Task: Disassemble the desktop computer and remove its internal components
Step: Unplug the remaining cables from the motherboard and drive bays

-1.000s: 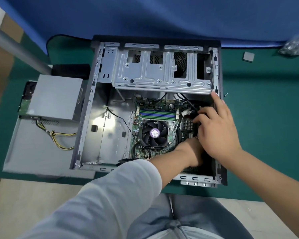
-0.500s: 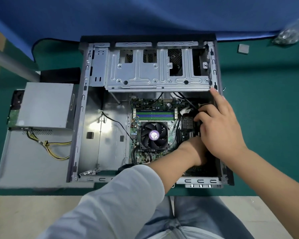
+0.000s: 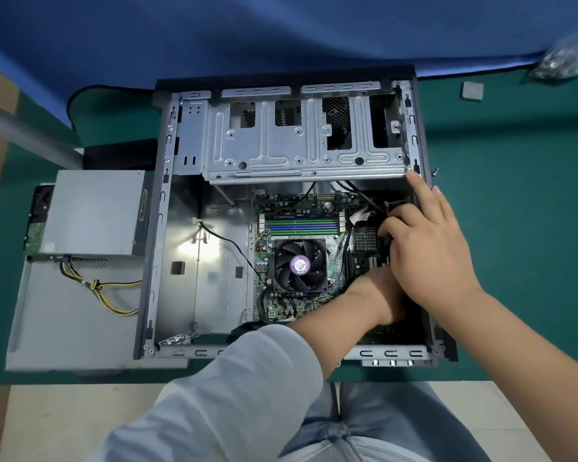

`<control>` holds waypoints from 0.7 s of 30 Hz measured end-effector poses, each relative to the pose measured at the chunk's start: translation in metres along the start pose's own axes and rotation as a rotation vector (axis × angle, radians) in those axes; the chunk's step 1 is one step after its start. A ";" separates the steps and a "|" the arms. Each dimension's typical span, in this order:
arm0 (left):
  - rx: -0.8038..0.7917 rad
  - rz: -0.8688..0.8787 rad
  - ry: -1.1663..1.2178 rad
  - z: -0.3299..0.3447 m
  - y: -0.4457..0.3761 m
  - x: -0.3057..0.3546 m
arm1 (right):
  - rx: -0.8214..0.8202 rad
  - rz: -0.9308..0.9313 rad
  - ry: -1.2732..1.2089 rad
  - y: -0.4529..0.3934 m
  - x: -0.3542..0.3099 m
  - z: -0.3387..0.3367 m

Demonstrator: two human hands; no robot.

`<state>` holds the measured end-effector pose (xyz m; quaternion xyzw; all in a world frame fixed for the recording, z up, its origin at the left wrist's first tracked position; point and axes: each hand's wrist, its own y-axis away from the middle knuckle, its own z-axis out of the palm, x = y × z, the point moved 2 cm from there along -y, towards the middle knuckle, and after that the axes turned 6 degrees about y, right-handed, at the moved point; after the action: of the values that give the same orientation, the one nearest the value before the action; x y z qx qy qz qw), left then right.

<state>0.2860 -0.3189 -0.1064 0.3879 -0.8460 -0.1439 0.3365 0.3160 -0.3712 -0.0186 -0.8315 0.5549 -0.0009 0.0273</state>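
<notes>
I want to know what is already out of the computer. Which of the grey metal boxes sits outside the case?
The power supply, left of the case, with yellow wires trailing from it. The drive cage remains fixed inside the case.

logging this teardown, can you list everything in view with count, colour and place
computer case: 1, grey metal, open, centre of mat
drive cage: 1, silver, far end of case
motherboard: 1, green, inside case
cooler fan: 1, black, purple label, on motherboard
power supply: 1, grey, left of case, yellow and black wires
side panel: 1, grey, under power supply
small square part: 1, grey, mat far right
plastic bag: 1, clear, top right
mat: 1, green
left hand: inside case, fingers hidden
right hand: over board's right edge, fingers curled
</notes>
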 end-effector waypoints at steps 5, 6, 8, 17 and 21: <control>0.003 0.041 -0.154 0.002 -0.003 0.003 | -0.007 0.006 -0.013 0.000 0.000 0.000; -0.003 0.067 -0.189 0.004 -0.004 0.003 | -0.008 0.008 -0.018 -0.001 0.000 0.000; 0.002 0.094 -0.216 0.005 -0.004 0.003 | -0.005 0.011 -0.033 -0.001 0.001 0.001; 0.055 0.038 -0.131 0.001 -0.002 0.000 | 0.009 0.001 -0.052 0.000 0.002 0.001; 0.073 0.069 -0.171 -0.005 0.002 0.004 | 0.014 -0.007 -0.046 0.000 0.001 0.001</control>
<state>0.2859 -0.3204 -0.0996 0.3569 -0.8891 -0.1339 0.2534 0.3163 -0.3724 -0.0198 -0.8329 0.5514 0.0143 0.0459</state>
